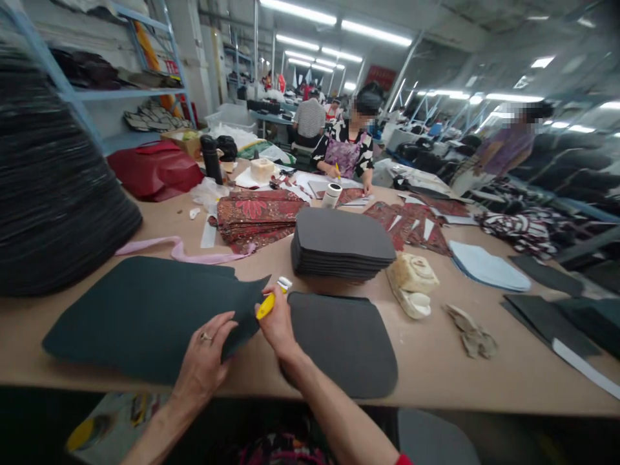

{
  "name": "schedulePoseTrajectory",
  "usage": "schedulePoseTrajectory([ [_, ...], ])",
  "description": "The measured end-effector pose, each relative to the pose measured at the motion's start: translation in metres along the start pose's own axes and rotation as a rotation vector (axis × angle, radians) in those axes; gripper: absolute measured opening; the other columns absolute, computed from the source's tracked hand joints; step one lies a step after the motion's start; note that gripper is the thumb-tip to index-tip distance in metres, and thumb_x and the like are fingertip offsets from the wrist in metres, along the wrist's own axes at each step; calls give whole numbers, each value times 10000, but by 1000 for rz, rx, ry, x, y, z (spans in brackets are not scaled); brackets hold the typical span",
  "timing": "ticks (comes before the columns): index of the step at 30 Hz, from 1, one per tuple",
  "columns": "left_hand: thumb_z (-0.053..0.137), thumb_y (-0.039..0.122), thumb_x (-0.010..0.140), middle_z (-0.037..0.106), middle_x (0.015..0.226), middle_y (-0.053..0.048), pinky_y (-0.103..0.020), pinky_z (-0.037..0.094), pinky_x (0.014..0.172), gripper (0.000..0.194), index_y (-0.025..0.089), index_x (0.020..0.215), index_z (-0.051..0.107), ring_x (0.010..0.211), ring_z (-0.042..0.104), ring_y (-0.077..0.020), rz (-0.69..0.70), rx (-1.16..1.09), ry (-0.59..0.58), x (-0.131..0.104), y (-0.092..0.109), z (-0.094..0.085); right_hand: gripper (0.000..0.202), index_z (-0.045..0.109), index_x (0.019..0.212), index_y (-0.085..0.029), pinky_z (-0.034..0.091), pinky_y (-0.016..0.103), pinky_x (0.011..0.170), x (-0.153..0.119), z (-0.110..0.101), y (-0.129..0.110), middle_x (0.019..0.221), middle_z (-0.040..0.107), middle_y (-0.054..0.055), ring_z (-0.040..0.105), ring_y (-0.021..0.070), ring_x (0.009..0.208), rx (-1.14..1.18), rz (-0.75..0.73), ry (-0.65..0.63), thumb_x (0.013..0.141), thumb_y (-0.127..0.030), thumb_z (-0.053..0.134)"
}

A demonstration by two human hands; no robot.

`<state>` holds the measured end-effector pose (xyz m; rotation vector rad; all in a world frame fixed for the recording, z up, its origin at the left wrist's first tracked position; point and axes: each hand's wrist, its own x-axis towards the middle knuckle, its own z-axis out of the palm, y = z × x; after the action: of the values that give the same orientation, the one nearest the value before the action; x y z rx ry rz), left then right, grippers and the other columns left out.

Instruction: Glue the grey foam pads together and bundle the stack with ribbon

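Note:
My left hand (206,355) grips the right edge of a dark green sheet (140,316), thumb and fingers on either side, and a ring shows on one finger. The sheet's right corner is lifted off the table. In my right hand (278,323) is a yellow-handled tool (266,306) with a white head (285,282), close to that raised corner. Right of my right hand lies a dark grey rounded panel (343,345), partly under my forearm. Behind it stands a stack of similar grey panels (343,239).
A tall black stack (53,174) rises at the left. Patterned red fabric (264,216), a black bottle (211,159), a cream block (414,274), a crumpled cloth (472,332) and light blue sheets (489,265) lie around. A person (349,145) works across the table (436,387).

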<state>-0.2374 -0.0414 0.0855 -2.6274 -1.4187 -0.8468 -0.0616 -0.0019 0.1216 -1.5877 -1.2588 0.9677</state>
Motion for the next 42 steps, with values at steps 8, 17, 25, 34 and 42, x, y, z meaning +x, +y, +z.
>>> schedulePoseTrajectory([
  [8,352,-68,559,607,1043,-91,-360,454,859,448,174,902,509,990,561,-221,-72,-199,-235,2,56,39,295,510,997,-204,426,253,621,-15,-181,77,852,598,26,559,151,689,-308,-16,121,752,-369,505],
  [17,444,-24,532,616,1119,-57,-396,370,986,410,195,869,525,1106,524,-229,-12,-324,-532,25,180,99,278,518,913,-193,431,301,583,-60,-278,183,816,626,75,585,195,636,-453,106,247,735,-401,471],
  [25,486,54,602,493,1321,-91,-475,257,1078,419,185,997,541,1311,319,-260,-72,-344,-630,28,165,107,312,524,992,-189,384,290,615,-41,-297,207,859,611,74,559,190,683,-505,129,191,772,-401,458],
  [34,376,108,768,518,1322,-79,-513,249,1085,421,176,1137,567,1305,352,-246,-77,-279,-622,27,138,86,317,527,1002,-180,372,294,596,-42,-302,207,786,589,56,542,184,633,-528,111,158,776,-393,464],
  [42,393,90,763,564,1273,-73,-521,251,1084,396,181,1085,604,1260,414,-235,-63,-250,-617,32,144,90,342,538,1009,-164,382,280,594,-46,-307,211,806,606,61,548,175,644,-545,114,146,795,-407,429],
])
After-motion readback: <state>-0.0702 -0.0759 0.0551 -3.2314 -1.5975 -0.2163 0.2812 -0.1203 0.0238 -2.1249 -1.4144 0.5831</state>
